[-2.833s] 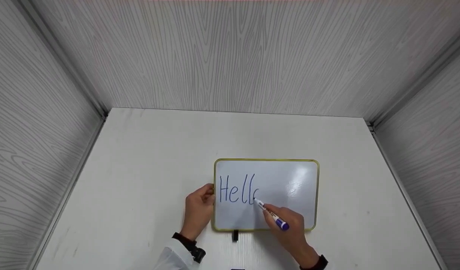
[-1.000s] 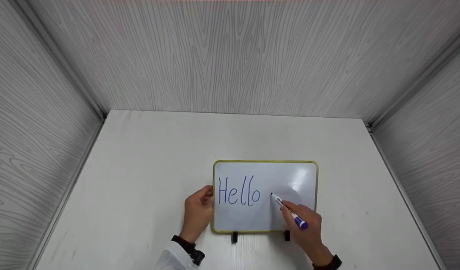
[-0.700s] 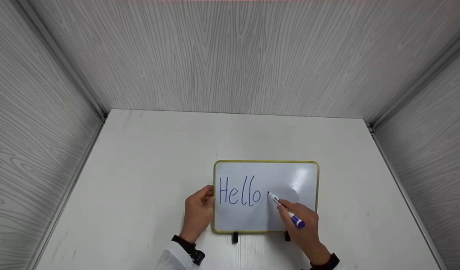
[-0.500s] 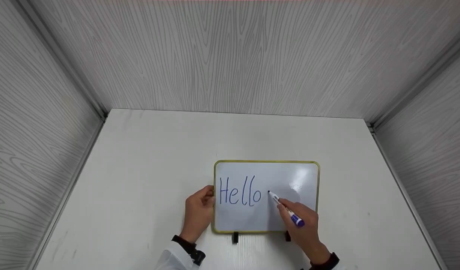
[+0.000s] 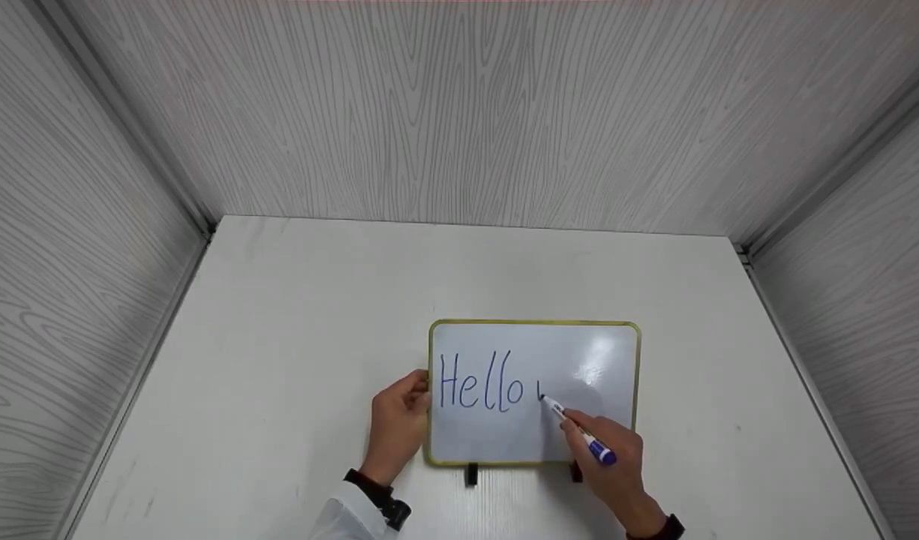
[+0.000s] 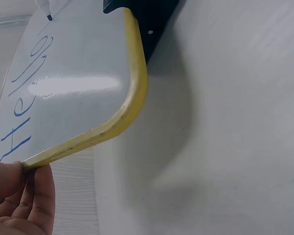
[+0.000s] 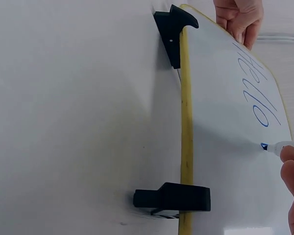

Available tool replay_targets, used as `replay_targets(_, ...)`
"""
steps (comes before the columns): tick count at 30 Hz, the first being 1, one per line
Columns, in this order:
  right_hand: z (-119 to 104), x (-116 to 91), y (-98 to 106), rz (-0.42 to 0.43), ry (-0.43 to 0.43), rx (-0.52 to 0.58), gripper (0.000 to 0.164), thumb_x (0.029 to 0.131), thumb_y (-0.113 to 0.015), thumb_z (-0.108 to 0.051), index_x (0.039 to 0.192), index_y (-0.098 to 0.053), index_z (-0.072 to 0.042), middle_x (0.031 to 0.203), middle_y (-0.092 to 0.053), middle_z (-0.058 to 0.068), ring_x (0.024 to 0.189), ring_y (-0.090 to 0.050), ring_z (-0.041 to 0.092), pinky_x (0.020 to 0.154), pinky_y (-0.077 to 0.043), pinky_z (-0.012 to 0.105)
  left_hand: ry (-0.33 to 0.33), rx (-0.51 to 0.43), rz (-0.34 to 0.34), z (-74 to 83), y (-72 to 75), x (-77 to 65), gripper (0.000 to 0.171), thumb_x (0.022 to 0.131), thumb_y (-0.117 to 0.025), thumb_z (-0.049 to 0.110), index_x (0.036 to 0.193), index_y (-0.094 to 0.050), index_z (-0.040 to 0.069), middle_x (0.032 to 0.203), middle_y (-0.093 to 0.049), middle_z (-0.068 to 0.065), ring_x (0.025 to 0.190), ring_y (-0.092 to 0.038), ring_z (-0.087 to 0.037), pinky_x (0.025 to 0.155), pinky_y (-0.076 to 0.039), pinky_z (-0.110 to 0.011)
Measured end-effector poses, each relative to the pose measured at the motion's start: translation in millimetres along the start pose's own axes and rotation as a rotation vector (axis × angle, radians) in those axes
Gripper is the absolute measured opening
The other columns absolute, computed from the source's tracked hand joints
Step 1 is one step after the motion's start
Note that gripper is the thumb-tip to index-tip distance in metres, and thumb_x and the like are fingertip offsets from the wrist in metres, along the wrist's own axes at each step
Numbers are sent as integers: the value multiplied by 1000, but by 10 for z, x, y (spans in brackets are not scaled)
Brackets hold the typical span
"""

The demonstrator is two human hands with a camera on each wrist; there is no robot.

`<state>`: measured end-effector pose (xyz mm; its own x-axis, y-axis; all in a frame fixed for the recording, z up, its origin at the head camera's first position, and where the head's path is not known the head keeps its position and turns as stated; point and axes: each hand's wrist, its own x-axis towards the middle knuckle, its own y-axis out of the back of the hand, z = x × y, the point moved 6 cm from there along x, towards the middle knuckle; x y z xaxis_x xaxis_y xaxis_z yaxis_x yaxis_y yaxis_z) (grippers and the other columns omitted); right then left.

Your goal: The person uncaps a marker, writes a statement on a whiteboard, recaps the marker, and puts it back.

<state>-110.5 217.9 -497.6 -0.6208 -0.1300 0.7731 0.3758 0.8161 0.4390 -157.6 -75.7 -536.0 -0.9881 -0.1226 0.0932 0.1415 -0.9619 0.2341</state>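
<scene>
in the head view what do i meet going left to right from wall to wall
left wall → left hand → written word Hello → marker tip → right hand → right wall

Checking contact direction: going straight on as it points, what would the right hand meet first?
Likely the yellow-framed rectangular whiteboard; the white-and-blue marker in the right hand seems to touch it.
</scene>
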Motion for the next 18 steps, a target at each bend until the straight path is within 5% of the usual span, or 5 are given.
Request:
replay_targets(8, 57, 123, 30, 34, 8, -48, 30, 64, -76, 8, 91, -75, -3, 77, -70, 1, 57, -60, 8, 54, -48, 17, -16, 13, -5, 26, -2, 4, 32, 83, -60, -10, 108, -68, 9, 91, -67, 2, 83, -63, -15, 73, -51, -30)
replay_targets(18, 27, -84, 63, 4, -60, -52, 28, 66, -75, 7, 90, -76, -6, 72, -68, -2, 52, -50, 2, 47, -41, 14, 17, 9, -5, 17, -11, 4, 33, 83, -59, -11, 108, -68, 9, 92, -67, 1, 83, -62, -13, 75, -51, -31)
